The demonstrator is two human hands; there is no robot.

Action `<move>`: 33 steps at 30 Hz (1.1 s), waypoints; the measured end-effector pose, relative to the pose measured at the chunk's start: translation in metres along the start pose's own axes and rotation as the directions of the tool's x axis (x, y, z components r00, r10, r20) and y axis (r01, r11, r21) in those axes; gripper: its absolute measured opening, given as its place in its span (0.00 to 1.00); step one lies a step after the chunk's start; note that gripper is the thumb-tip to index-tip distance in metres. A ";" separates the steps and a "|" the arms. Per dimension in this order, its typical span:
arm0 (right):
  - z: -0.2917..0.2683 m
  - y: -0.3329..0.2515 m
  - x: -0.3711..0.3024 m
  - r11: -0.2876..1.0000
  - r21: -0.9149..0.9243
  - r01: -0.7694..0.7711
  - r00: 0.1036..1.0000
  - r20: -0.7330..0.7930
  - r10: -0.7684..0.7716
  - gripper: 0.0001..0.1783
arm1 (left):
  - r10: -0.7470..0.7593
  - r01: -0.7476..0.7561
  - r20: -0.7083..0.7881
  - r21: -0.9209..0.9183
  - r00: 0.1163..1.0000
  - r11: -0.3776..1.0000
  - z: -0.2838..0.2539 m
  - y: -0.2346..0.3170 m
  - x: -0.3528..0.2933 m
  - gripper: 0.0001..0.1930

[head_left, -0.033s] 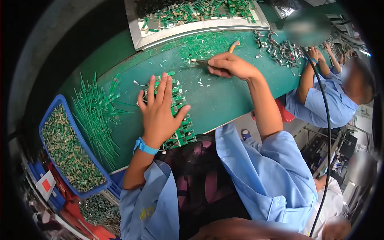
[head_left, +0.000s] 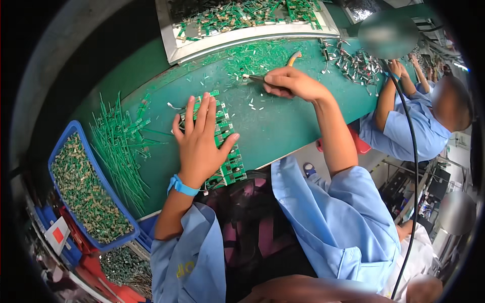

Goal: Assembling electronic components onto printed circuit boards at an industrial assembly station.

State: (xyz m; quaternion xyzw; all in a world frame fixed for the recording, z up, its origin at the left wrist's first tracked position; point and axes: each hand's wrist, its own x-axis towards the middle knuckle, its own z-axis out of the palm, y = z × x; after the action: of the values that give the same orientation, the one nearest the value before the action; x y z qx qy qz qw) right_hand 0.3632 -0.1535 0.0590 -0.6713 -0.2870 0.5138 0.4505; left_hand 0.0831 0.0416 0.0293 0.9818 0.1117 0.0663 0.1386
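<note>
My left hand (head_left: 202, 136), wearing a light blue wrist strap (head_left: 183, 186), lies with fingers spread over a panel of joined green circuit boards (head_left: 233, 169). The panel is partly hidden beneath it. A short white lead (head_left: 175, 106) sticks out at the panel's left side. My right hand (head_left: 292, 83) is closed round dark tweezers (head_left: 256, 79), whose tips point left. A small whitish piece (head_left: 246, 76) shows at the tips; whether it is gripped is too small to tell. Tiny white pieces (head_left: 252, 105) lie on the green work surface (head_left: 283, 121) between my hands.
A yellow-orange handled tool (head_left: 294, 58) and green scraps (head_left: 247, 58) lie beyond my right hand. A framed tray (head_left: 252, 36) of boards stands behind. Green strips (head_left: 118, 151) and a blue bin (head_left: 116, 241) are at left. Metal-ended parts (head_left: 353, 65) and a co-worker's arm (head_left: 386, 98) are at right.
</note>
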 end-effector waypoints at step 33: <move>-0.071 -0.074 0.078 0.427 -0.814 -0.393 0.741 -0.556 -0.377 0.25 | -0.005 0.006 0.014 -0.093 1.000 0.996 -0.002 -0.004 0.004 0.51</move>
State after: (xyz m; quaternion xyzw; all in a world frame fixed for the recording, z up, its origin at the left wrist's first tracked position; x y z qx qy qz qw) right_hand 0.4606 -0.0778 0.0963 -0.9405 -0.3287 -0.0002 0.0858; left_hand 0.0862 0.0474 0.0306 0.9744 0.1102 0.0645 0.1853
